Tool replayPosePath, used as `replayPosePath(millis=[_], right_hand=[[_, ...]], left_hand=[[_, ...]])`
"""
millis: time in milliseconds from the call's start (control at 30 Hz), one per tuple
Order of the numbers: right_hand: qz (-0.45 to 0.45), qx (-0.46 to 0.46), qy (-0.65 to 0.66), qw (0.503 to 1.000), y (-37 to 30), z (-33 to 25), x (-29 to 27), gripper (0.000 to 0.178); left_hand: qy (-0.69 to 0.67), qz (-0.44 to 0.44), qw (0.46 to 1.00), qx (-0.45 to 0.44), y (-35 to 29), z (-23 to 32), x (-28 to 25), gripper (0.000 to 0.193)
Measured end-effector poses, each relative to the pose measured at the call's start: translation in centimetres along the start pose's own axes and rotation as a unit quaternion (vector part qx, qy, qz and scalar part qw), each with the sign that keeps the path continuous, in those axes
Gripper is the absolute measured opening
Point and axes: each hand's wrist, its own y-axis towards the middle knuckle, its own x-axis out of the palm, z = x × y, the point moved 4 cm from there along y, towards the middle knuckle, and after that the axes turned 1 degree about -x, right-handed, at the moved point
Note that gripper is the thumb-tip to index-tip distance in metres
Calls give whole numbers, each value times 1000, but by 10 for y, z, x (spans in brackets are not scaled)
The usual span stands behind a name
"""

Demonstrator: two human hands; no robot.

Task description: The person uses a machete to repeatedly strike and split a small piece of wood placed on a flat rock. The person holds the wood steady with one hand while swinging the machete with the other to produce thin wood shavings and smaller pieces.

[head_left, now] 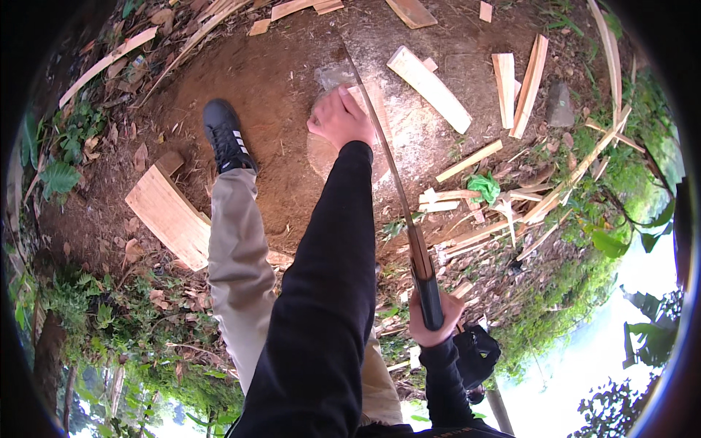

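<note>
My left hand (341,119) is closed at the edge of a pale piece of wood (377,106), which rests over a round, soil-coloured chopping block (321,155). The fingertips are partly hidden by the hand itself. My right hand (436,319) grips the black handle of a long machete (391,162), lower right. Its narrow, brownish blade points away from me, passing just right of my left hand and in front of the pale wood. From this angle I cannot tell whether the blade touches the wood. A greyish object (332,77) lies just beyond my left hand.
Split wood pieces (431,87) lie on the bare soil at the far right, with a grey stone (560,104) nearby. Sticks and a crumpled green wrapper (483,187) lie at right. A broad board (171,219) is beside my left leg (237,270). A dark bag-like shape (476,355) appears lower right.
</note>
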Motion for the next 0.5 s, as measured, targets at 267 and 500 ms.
replayPosePath(millis=[267, 500], right_hand=[[-32, 16, 8, 999, -6, -2, -6, 7], [-15, 0, 20, 1000, 0, 3, 3, 10]], left_hand=[[3, 14, 1000, -1, 0, 2, -2, 32], [-4, 7, 1000, 10, -1, 1, -2, 34]])
